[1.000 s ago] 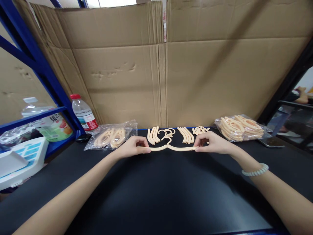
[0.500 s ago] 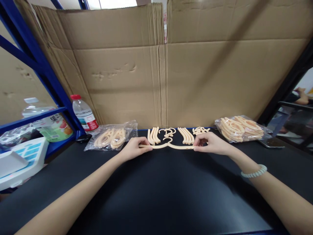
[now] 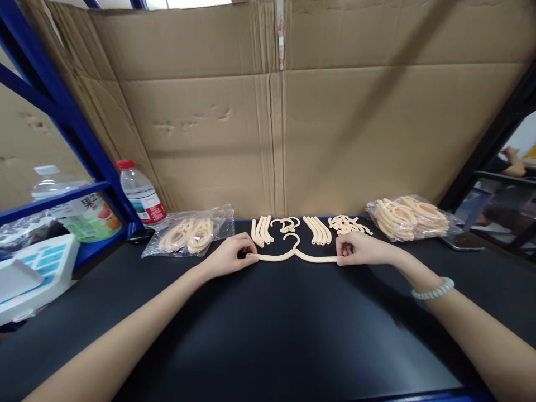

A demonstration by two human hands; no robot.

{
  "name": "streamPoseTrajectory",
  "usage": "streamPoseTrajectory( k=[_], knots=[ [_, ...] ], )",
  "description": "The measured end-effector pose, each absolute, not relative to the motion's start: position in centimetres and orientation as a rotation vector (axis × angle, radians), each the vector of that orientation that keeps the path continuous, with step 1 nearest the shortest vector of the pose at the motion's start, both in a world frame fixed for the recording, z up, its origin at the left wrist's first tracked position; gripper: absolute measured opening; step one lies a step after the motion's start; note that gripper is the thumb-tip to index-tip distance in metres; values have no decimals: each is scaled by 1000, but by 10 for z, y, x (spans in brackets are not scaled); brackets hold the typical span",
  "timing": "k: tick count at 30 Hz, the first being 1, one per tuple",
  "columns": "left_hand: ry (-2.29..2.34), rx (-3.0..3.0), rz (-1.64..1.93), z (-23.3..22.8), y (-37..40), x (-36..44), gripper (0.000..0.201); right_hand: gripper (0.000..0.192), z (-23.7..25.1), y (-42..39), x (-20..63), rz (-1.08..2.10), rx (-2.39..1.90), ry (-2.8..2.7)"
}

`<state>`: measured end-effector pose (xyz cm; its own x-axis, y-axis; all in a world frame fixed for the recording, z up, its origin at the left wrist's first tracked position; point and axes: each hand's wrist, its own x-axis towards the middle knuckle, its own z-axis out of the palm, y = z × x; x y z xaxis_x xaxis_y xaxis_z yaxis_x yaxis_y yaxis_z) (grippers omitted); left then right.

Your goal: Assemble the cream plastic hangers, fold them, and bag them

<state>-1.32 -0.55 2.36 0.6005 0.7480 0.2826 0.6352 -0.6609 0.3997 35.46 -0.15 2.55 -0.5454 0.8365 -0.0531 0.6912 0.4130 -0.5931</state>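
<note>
We pinch a cream hanger (image 3: 293,255) at both ends, left hand (image 3: 228,257) and right hand (image 3: 362,249), flat on the black table (image 3: 268,335). It looks fully assembled; loose arm pieces (image 3: 318,230) just behind it remain unjoined.

bright, even overhead light | soft shadows | sharp focus | edges bowed

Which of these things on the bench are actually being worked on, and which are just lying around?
In hand:
- cream hanger, held at its ends by the left hand and right hand
- loose hanger pieces behind it
- bagged pieces

Lying about:
- water bottle
- cardboard backing
- white box
</note>
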Motion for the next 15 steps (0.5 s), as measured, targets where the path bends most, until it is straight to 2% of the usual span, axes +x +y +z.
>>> streamPoseTrajectory(
  k=[15],
  knots=[
    [1142,2519,640,20,-3,-18,12,17,21,-2,352,742,-1312,-2392]
  ],
)
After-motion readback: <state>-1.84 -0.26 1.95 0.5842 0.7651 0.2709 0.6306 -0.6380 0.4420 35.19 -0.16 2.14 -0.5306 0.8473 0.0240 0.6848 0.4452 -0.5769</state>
